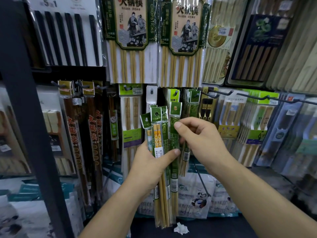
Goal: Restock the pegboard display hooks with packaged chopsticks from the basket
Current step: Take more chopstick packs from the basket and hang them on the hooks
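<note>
The left hand [147, 162] gripped a bundle of packs [163, 189] upright, fingers [173, 152] curled round it. The right hand [202, 136] pinched a green pack [175, 109] at the bundle's right edge. Behind them hung stocked hooks [151, 91].

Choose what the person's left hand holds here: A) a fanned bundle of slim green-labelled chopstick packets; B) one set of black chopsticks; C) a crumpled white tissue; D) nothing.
A: the left hand grips the fanned bundle of slim green-labelled chopstick packets by its middle, while the right hand pinches the rightmost green packet.
</note>
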Demonstrator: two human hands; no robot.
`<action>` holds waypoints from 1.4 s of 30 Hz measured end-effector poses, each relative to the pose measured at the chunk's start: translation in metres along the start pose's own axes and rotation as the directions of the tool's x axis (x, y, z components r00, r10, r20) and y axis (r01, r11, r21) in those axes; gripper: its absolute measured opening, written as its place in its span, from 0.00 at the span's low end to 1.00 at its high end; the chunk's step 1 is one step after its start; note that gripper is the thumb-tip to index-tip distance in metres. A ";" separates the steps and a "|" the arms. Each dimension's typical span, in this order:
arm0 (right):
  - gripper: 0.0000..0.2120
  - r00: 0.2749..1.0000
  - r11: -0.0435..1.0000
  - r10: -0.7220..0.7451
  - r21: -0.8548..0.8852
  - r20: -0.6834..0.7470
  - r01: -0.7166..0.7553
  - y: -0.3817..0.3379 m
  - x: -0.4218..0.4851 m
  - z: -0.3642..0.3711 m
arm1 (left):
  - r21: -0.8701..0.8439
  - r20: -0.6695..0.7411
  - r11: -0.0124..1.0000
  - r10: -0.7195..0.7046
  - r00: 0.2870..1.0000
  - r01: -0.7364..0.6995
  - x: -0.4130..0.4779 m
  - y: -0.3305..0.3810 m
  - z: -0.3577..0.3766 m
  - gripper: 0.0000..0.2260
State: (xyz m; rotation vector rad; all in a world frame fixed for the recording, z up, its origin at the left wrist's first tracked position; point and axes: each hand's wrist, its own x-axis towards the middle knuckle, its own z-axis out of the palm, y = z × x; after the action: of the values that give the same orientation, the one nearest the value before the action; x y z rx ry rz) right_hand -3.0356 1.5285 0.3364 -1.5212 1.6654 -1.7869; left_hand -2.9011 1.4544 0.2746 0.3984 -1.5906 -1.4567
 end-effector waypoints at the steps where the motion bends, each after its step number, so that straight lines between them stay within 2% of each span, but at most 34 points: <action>1: 0.03 1.000 1.000 0.004 -0.001 -0.016 -0.004 0.000 0.000 0.000 | 0.007 0.002 1.000 -0.001 1.000 0.001 0.000 0.000 0.000 0.16; 5: 0.06 0.998 1.000 -0.009 -0.010 -0.055 0.008 -0.003 0.004 -0.003 | 0.017 -0.042 1.000 -0.016 0.999 0.017 0.000 -0.001 0.001 0.11; 8: 0.11 0.987 0.999 0.015 0.038 -0.160 -0.009 -0.008 0.012 -0.011 | -0.053 -0.051 0.997 -0.061 0.997 0.059 0.000 -0.003 0.001 0.08; 12: 0.20 0.966 0.999 0.039 0.039 -0.255 -0.030 -0.009 0.027 -0.018 | -0.110 -0.047 0.989 -0.101 0.994 0.095 -0.001 -0.004 0.000 0.09; 21: 0.25 0.936 0.997 0.055 0.069 -0.347 -0.033 -0.005 0.044 -0.020 | -0.100 -0.042 0.990 -0.103 0.994 0.098 -0.002 -0.004 0.000 0.08; 27: 0.21 0.924 0.997 0.052 0.073 -0.379 -0.026 -0.008 0.047 -0.017 | -0.098 -0.044 0.990 -0.101 0.994 0.097 -0.001 -0.003 -0.001 0.08; 37: 0.26 0.919 0.988 -0.004 -0.144 -0.395 -0.057 0.004 0.047 -0.017 | -0.060 -0.034 0.995 -0.087 0.996 0.085 -0.001 -0.004 0.000 0.11; 42: 0.17 0.898 0.990 0.008 -0.122 -0.440 -0.068 0.007 0.033 -0.017 | -0.044 -0.020 0.994 -0.096 0.995 0.096 0.000 -0.006 -0.002 0.15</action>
State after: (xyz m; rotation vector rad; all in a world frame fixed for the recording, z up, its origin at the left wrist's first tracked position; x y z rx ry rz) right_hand -3.0663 1.5109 0.3504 -1.1763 2.0386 -2.1538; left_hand -2.9013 1.4512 0.2691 0.4699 -1.5386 -1.5514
